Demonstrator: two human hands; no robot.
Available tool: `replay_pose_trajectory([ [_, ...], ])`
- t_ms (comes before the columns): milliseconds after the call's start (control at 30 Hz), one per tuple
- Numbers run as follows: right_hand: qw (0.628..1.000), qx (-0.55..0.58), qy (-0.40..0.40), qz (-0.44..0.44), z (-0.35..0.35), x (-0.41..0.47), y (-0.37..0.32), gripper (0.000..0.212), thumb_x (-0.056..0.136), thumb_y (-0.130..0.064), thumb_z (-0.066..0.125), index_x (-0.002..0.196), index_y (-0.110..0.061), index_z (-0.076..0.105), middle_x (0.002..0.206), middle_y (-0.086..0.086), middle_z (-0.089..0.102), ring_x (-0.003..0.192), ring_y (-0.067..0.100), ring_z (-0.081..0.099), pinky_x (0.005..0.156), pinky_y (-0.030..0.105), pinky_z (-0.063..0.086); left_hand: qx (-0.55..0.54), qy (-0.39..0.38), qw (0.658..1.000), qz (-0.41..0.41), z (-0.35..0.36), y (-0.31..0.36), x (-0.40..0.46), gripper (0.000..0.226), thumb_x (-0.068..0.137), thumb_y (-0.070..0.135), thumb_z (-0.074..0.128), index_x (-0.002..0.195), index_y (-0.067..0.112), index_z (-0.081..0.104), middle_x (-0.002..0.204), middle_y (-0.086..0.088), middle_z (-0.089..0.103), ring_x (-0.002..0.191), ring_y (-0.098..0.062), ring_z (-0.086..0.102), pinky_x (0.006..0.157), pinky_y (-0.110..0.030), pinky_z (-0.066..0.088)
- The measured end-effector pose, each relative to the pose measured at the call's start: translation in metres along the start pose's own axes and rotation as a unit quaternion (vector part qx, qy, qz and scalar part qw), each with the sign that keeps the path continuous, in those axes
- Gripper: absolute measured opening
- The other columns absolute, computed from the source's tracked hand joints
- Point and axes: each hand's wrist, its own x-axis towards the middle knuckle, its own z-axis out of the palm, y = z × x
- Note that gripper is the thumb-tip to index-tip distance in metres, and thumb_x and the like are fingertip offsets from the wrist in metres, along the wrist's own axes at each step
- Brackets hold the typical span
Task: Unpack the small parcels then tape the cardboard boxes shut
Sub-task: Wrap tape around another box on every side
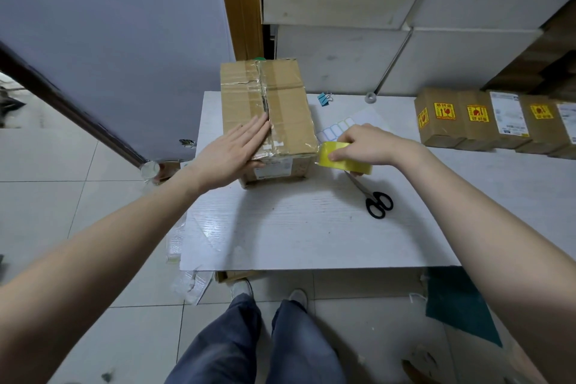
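A brown cardboard box (280, 103) stands on the white table (296, 227), its top flaps closed with old tape along the centre seam. My left hand (237, 150) lies flat with straight fingers on the near left flap, pressing it down. My right hand (364, 143) grips a yellow tape roll (343, 160) just right of the box's near corner, thumb on the roll's face. A row of small brown parcels (486, 121) with yellow fragile stickers sits at the table's far right.
Black-handled scissors (375, 199) lie on the table below the tape roll. A sheet of blue-bordered labels (336, 129) and a blue binder clip (324, 99) lie behind my right hand. White boxes (343, 50) are stacked behind the table. A plastic bottle (150, 169) stands on the floor at left.
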Motion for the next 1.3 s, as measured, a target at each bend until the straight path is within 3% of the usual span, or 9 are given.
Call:
replay_pose_trajectory([
  [133, 1.0, 0.003, 0.008, 0.001, 0.003, 0.0, 0.001, 0.033, 0.084, -0.035, 0.061, 0.058, -0.019, 0.049, 0.048, -0.007, 0.059, 0.04, -0.001, 0.056, 0.045, 0.023, 0.031, -0.013, -0.004, 1.0, -0.005, 0.001, 0.0, 0.003, 0.067, 0.101, 0.037, 0.037, 0.153, 0.012, 0.004, 0.161, -0.006, -0.001, 0.149, -0.021, 0.001, 0.121, -0.036, 0.008],
  [233, 1.0, -0.017, 0.026, -0.004, 0.009, -0.001, 0.003, 0.037, 0.085, -0.036, 0.061, 0.057, -0.018, 0.045, 0.047, -0.007, 0.051, 0.037, -0.006, 0.048, 0.046, 0.026, 0.026, -0.004, 0.016, 1.0, -0.02, -0.006, 0.005, 0.01, 0.074, 0.094, 0.04, 0.052, 0.153, 0.016, 0.016, 0.159, -0.005, 0.017, 0.144, -0.026, 0.022, 0.115, -0.039, 0.026],
  [333, 0.999, -0.018, 0.032, -0.01, 0.013, -0.001, 0.003, 0.04, 0.086, -0.036, 0.06, 0.057, -0.018, 0.04, 0.048, -0.005, 0.049, 0.038, -0.006, 0.047, 0.048, 0.028, 0.025, 0.029, 0.026, 0.998, -0.043, -0.006, 0.015, 0.014, 0.076, 0.092, 0.054, 0.044, 0.154, 0.02, 0.014, 0.161, -0.001, 0.009, 0.139, -0.024, 0.026, 0.111, -0.039, 0.03],
  [467, 0.999, -0.028, 0.043, -0.012, 0.015, -0.003, 0.003, 0.042, 0.087, -0.039, 0.059, 0.056, -0.018, 0.038, 0.05, -0.005, 0.048, 0.05, 0.004, 0.043, 0.052, 0.03, 0.027, 0.003, 0.021, 0.996, -0.085, 0.002, 0.025, 0.017, 0.078, 0.091, 0.06, 0.04, 0.154, 0.021, 0.013, 0.162, 0.003, 0.006, 0.147, -0.018, 0.009, 0.118, -0.037, 0.011],
  [700, 0.999, -0.012, 0.041, -0.014, 0.019, -0.009, 0.0, 0.036, 0.087, -0.041, 0.057, 0.065, -0.014, 0.052, 0.055, -0.003, 0.061, 0.067, 0.015, 0.055, 0.07, 0.036, 0.039, -0.01, 0.024, 0.999, -0.039, -0.001, 0.042, 0.023, 0.084, 0.092, 0.058, 0.043, 0.153, 0.011, 0.01, 0.161, -0.006, 0.003, 0.149, -0.019, -0.001, 0.118, -0.034, -0.004],
  [833, 0.999, -0.001, 0.035, -0.038, 0.025, -0.011, -0.007, 0.03, 0.088, -0.039, 0.056, 0.069, -0.015, 0.056, 0.052, 0.001, 0.066, 0.062, 0.013, 0.065, 0.06, 0.026, 0.043, -0.017, 0.032, 0.999, 0.005, 0.004, 0.071, 0.043, 0.076, 0.095, 0.053, 0.042, 0.153, 0.013, 0.014, 0.161, -0.005, 0.01, 0.148, -0.02, 0.008, 0.118, -0.035, 0.001],
  [1000, 0.998, 0.034, 0.037, -0.042, 0.032, -0.016, 0.002, 0.028, 0.091, -0.042, 0.053, 0.076, -0.018, 0.056, 0.045, -0.002, 0.063, 0.052, 0.014, 0.066, 0.071, 0.025, 0.045, 0.011, 0.051, 0.998, 0.029, 0.007, 0.072, 0.054, 0.063, 0.096, 0.052, 0.042, 0.149, 0.023, 0.027, 0.156, 0.005, 0.026, 0.145, -0.019, 0.018, 0.117, -0.034, 0.015],
  [1133, 0.995, -0.06, 0.07, -0.047, 0.023, -0.013, 0.004, 0.035, 0.087, -0.052, 0.054, 0.066, -0.024, 0.053, 0.053, -0.002, 0.061, 0.056, 0.007, 0.056, 0.057, 0.03, 0.035, -0.007, 0.075, 0.996, 0.042, 0.006, 0.067, 0.053, 0.048, 0.099, 0.024, 0.042, 0.145, 0.016, 0.036, 0.153, 0.004, 0.033, 0.143, -0.02, 0.024, 0.115, -0.031, 0.017],
  [1300, 0.976, -0.144, 0.159, 0.03, 0.019, -0.014, 0.032, 0.054, 0.083, -0.065, 0.052, 0.057, -0.019, 0.04, 0.057, -0.002, 0.044, 0.066, 0.024, 0.048, 0.057, 0.031, 0.034, -0.009, 0.089, 0.994, 0.059, 0.006, 0.066, 0.049, 0.052, 0.089, 0.003, 0.041, 0.141, 0.01, 0.043, 0.151, -0.002, 0.038, 0.141, -0.026, 0.029, 0.113, -0.035, 0.022],
])
